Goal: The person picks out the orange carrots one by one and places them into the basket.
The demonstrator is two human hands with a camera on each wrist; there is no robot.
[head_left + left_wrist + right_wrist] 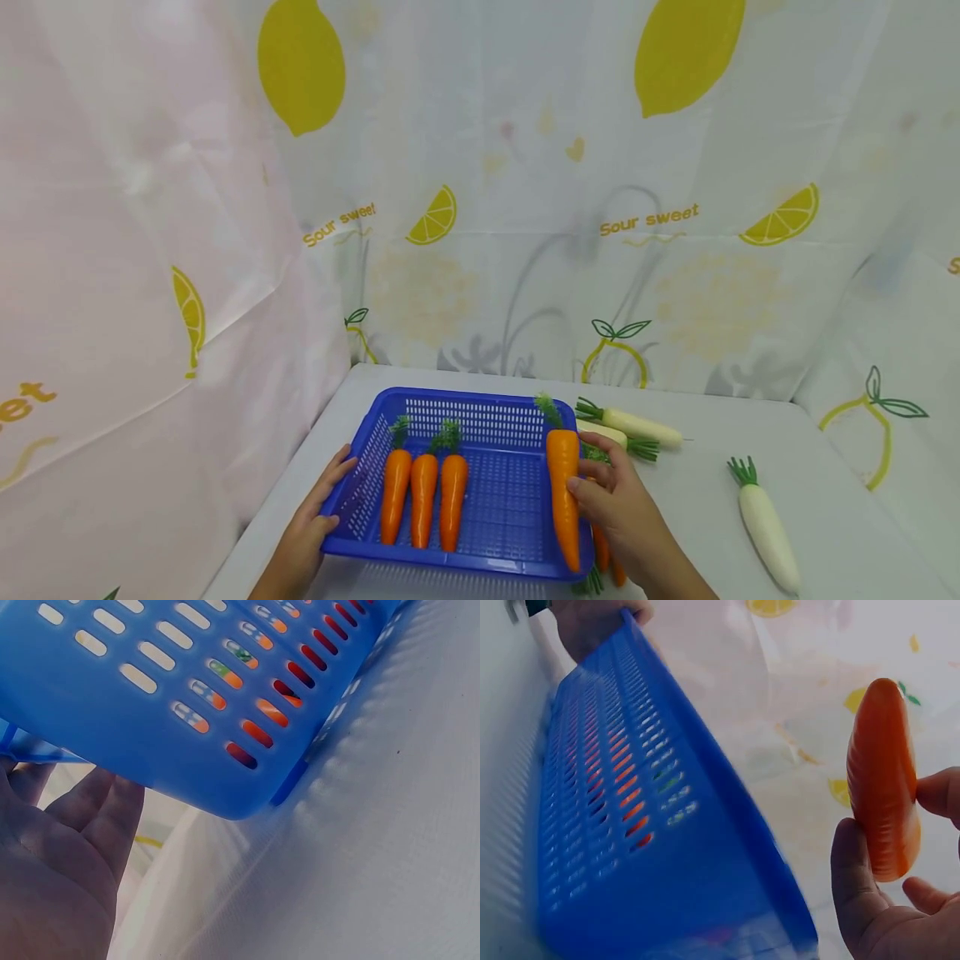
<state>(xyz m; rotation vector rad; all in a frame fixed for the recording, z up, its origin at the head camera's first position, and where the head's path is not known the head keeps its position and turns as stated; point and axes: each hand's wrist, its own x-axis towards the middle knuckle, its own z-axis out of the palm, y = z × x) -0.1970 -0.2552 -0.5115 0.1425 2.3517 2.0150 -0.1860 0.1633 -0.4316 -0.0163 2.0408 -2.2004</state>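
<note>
A blue plastic basket (502,508) with slotted walls stands on the table, several-sided slots showing up close in both wrist views. Three orange carrots (424,502) with green tops lie side by side in its left half. My left hand (306,527) grips the basket's left rim, fingers at the edge in the left wrist view (64,847). Above the basket's right rim, my right hand (618,504) pinches another carrot (564,492) between thumb and fingers, its tip pointing down toward me. The right wrist view shows that carrot (885,780) held apart from the basket wall.
White radishes (645,427) with green tops lie behind and right of the basket. Another white radish (768,537) lies farther right on the white table (697,492). More carrots (602,550) lie beside the basket, partly hidden by my right hand. Lemon-printed curtains (480,292) surround the table.
</note>
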